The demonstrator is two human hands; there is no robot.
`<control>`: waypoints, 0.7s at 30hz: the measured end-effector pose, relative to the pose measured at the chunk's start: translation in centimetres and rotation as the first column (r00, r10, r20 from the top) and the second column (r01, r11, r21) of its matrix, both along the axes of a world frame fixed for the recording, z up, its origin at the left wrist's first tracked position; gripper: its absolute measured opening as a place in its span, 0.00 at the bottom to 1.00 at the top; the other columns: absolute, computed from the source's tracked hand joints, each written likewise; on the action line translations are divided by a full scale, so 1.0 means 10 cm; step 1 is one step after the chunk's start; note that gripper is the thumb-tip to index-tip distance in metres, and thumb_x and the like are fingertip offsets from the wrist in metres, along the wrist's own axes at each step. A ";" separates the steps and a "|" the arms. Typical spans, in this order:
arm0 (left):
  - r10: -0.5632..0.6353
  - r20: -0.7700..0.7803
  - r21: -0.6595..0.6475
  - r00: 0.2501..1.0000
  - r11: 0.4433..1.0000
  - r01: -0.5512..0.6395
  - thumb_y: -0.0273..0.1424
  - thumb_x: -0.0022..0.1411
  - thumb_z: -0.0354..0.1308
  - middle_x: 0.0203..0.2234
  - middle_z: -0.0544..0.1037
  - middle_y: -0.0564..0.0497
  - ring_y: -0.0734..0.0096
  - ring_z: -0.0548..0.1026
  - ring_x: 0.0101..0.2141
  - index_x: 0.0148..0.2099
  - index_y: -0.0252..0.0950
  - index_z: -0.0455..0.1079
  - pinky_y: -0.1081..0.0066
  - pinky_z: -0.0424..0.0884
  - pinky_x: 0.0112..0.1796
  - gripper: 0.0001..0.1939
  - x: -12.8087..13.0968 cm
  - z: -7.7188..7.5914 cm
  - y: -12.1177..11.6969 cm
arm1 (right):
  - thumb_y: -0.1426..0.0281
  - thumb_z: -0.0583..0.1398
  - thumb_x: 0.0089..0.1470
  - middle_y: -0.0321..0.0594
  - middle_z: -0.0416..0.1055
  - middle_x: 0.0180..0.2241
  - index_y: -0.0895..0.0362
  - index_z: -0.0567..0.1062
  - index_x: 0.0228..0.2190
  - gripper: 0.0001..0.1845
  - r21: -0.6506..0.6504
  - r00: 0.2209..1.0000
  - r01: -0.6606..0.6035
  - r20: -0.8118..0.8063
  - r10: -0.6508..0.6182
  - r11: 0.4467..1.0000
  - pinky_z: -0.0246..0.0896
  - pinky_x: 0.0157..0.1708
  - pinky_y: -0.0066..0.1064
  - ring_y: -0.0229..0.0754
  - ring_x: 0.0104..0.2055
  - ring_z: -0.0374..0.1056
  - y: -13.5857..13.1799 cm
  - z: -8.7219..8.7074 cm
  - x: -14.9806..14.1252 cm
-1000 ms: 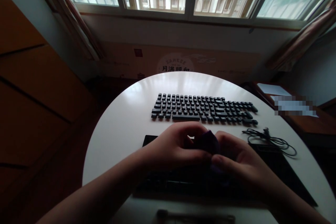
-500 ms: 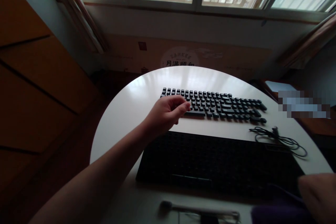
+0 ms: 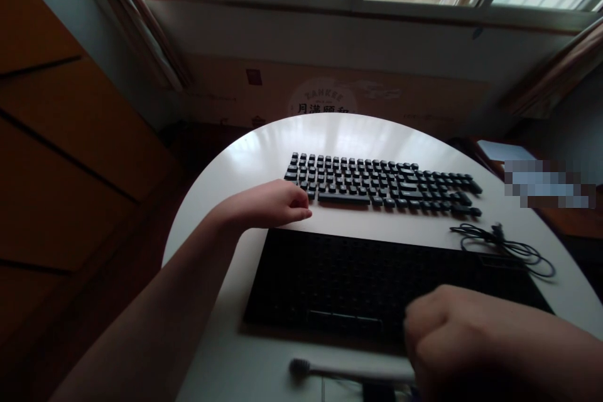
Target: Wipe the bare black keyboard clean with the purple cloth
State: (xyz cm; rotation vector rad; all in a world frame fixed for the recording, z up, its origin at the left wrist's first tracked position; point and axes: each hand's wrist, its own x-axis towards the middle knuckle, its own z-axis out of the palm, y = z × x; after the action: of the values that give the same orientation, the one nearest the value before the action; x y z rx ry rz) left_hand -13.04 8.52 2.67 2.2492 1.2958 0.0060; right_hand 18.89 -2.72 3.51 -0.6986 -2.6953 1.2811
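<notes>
Left hand [image 3: 286,204] out over the white round-edged counter [image 3: 235,169], at the near left corner of the loose black plastic keycaps [image 3: 407,187]. Its grip is curled, thumb close to the fingers with a small gap; can't tell if anything is pinched in it, or if it touches the keys. Keycaps sit in keyboard-order rows along the far part of the counter, long spacebar in the near row.

Flat black rectangular keyboard base [image 3: 330,276] lies nearer the person, just apart from the keycaps. Right hand [image 3: 447,333] is above its near edge, right of middle, blurred, back of hand up; fingers bent under, so can't tell how closed that grip is or what it holds.

Thin black looped cable [image 3: 498,239] at the base's far right corner. In front of the base: slim grey rod with a dark rounded head [image 3: 348,372], right end hidden by the right hand; small dark object [image 3: 379,392] below it, cut off by the frame edge.
</notes>
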 end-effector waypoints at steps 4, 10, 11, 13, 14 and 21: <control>-0.029 0.013 -0.033 0.999 0.999 0.030 0.42 0.63 0.55 0.31 0.79 0.52 0.69 0.74 0.31 0.37 0.37 0.76 0.71 0.63 0.31 0.15 -0.01 0.00 0.00 | 0.79 0.59 0.58 0.34 0.73 0.33 0.51 0.78 0.36 0.12 0.109 0.986 0.166 -0.005 -0.167 0.980 0.58 0.29 0.24 0.34 0.31 0.69 0.14 -0.13 -0.25; -0.093 -0.038 -0.142 0.995 0.986 0.087 0.45 0.61 0.58 0.37 0.80 0.51 0.68 0.75 0.34 0.45 0.39 0.76 0.72 0.65 0.31 0.17 0.04 -0.01 -0.02 | 0.77 0.60 0.57 0.38 0.77 0.42 0.51 0.75 0.49 0.18 0.281 0.926 0.377 -0.144 -0.349 0.883 0.66 0.42 0.31 0.41 0.42 0.73 0.24 -0.47 -0.44; -0.112 -0.039 -0.154 0.993 0.982 0.105 0.45 0.61 0.59 0.37 0.80 0.50 0.68 0.75 0.34 0.45 0.39 0.76 0.72 0.65 0.31 0.18 0.05 -0.02 -0.02 | 0.78 0.60 0.56 0.39 0.77 0.43 0.51 0.73 0.52 0.23 0.325 0.923 0.385 -0.140 -0.359 0.863 0.67 0.43 0.33 0.42 0.42 0.73 0.23 -0.50 -0.46; -0.140 -0.042 -0.162 0.989 0.978 0.131 0.45 0.61 0.59 0.38 0.80 0.50 0.68 0.75 0.34 0.46 0.39 0.76 0.72 0.65 0.31 0.18 0.06 -0.03 -0.02 | 0.79 0.58 0.55 0.41 0.76 0.43 0.51 0.70 0.57 0.28 0.407 0.927 0.372 -0.124 -0.353 0.834 0.68 0.42 0.36 0.45 0.42 0.73 0.23 -0.54 -0.49; -0.148 -0.046 -0.162 0.988 0.977 0.138 0.45 0.61 0.59 0.38 0.80 0.50 0.68 0.75 0.34 0.47 0.39 0.76 0.72 0.65 0.31 0.19 0.07 -0.04 -0.02 | 0.80 0.57 0.55 0.42 0.75 0.42 0.50 0.70 0.57 0.29 0.437 0.930 0.365 -0.119 -0.349 0.822 0.69 0.41 0.37 0.45 0.42 0.72 0.23 -0.55 -0.50; -0.187 -0.076 -0.152 0.979 0.973 0.174 0.41 0.57 0.64 0.39 0.80 0.51 0.67 0.75 0.36 0.47 0.40 0.77 0.73 0.66 0.32 0.17 0.10 -0.06 -0.02 | 0.73 0.59 0.53 0.46 0.68 0.59 0.49 0.64 0.64 0.37 0.505 0.880 0.445 -0.094 -0.466 0.739 0.69 0.52 0.47 0.54 0.58 0.65 0.26 -0.57 -0.60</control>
State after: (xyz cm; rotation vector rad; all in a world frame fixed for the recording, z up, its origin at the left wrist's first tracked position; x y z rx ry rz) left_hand -12.07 8.31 2.05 2.2546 1.0934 -0.2512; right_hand 12.89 -0.09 -2.15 -1.1992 -2.4720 0.4005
